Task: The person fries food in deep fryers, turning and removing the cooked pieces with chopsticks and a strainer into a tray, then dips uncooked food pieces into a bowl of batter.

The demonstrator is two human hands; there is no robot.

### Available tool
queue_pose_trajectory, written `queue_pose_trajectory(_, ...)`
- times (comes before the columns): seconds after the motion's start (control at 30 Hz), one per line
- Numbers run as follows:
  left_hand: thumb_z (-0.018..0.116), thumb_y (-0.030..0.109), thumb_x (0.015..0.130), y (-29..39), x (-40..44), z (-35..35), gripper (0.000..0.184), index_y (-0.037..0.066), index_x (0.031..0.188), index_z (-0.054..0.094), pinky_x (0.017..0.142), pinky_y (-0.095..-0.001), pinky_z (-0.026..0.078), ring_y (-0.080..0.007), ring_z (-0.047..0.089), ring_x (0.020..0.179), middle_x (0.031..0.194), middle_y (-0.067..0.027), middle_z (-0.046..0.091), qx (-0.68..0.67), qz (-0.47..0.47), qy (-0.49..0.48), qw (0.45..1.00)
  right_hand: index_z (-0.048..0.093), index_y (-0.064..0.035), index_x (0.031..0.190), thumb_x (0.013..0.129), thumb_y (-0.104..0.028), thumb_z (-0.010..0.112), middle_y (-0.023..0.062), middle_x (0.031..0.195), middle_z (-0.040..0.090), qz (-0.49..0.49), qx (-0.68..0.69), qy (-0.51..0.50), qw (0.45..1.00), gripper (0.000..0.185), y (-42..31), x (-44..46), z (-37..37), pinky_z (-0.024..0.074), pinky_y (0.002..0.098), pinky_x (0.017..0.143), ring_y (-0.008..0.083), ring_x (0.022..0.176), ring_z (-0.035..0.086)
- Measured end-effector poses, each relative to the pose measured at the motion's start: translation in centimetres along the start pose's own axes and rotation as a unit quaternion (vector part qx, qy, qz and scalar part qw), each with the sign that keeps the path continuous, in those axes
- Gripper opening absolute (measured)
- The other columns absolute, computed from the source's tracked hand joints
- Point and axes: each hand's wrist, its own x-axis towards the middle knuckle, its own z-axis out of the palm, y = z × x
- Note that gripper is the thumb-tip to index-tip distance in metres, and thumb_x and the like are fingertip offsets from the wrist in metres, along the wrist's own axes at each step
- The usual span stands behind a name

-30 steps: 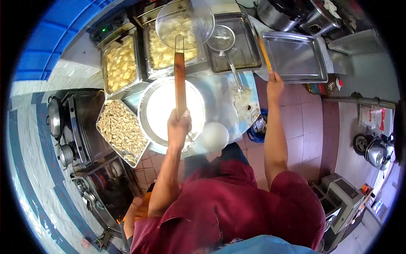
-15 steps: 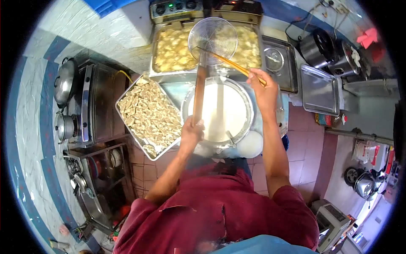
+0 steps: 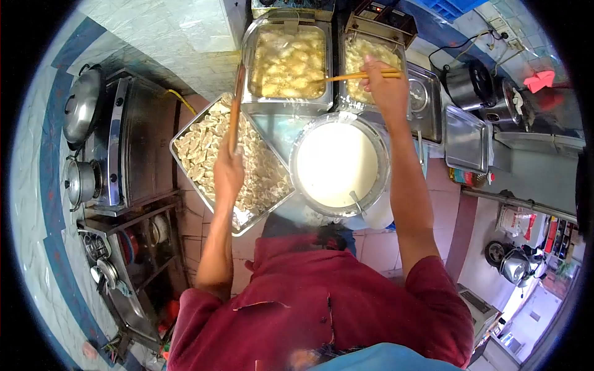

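My left hand (image 3: 228, 176) is closed around the wooden handle (image 3: 235, 111) of a wire skimmer, whose round head lies over the left edge of the left fryer (image 3: 288, 59). Pale pieces bubble in that fryer's oil. My right hand (image 3: 388, 86) grips long chopsticks (image 3: 356, 76) above the right fryer (image 3: 371, 52); their tips reach the left fryer's right side. A pot of white batter (image 3: 337, 164) with a metal utensil in it stands below the fryers. To its left is a tray of raw-looking strips (image 3: 204, 148), partly behind my left hand.
Metal trays (image 3: 467, 139) and dark cookers (image 3: 468, 86) stand at the right. A stove with a lidded pan (image 3: 85, 105) and a pot (image 3: 80, 181) is at the left, above a rack (image 3: 133, 247). Tiled floor (image 3: 380, 250) shows below the table.
The skimmer and my left hand have moved left, from over the batter pot to the left fryer. My right hand has swung in from the right trays, bringing the chopsticks over the fryers.
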Motion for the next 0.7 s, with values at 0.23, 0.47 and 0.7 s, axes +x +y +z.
queue_pose_trajectory(0.23, 0.054, 0.007, 0.091, -2.4, 4.1, 2.2, 0.049, 0.004, 0.139, 0.046, 0.072, -0.0468, 0.051, -0.0399, 0.066, 0.084, 0.102, -0.0267, 0.066, 0.111, 0.032, -0.011, 0.993, 0.075, -0.0117, 0.09, 0.089, -0.051, 0.059, 0.0141, 0.076, 0.07, -0.035, -0.225, -0.062, 0.972, 0.042, 3.5, 2.4, 6.3, 0.0516, 0.0427, 0.072, 0.0351, 0.077, 0.066)
queue_pose_trajectory(0.47, 0.052, 0.005, 0.089, -2.6, 1.8, 1.7, 0.05, -0.001, 0.138, 0.044, 0.089, -0.0449, 0.047, -0.0443, 0.06, 0.106, 0.118, -0.0313, 0.059, 0.03, 0.014, -0.028, 0.999, 0.075, -0.0131, 0.093, 0.092, -0.045, 0.059, 0.0149, 0.076, 0.069, -0.036, -0.13, 0.026, 0.99, 0.036, 7.8, 3.5, 8.9, 0.0506, 0.0409, 0.07, 0.0344, 0.073, 0.065)
queue_pose_trajectory(0.7, 0.05, -0.001, 0.088, -1.7, -1.5, -0.1, 0.054, 0.002, 0.141, 0.043, 0.092, -0.0428, 0.047, -0.0418, 0.059, 0.11, 0.125, -0.0286, 0.057, 0.007, -0.017, -0.001, 1.0, 0.073, -0.003, 0.09, 0.093, -0.04, 0.06, 0.0105, 0.073, 0.069, -0.06, -0.03, 0.052, 0.996, 0.04, 7.8, 4.7, 9.2, 0.0498, 0.0362, 0.069, 0.0251, 0.07, 0.065)
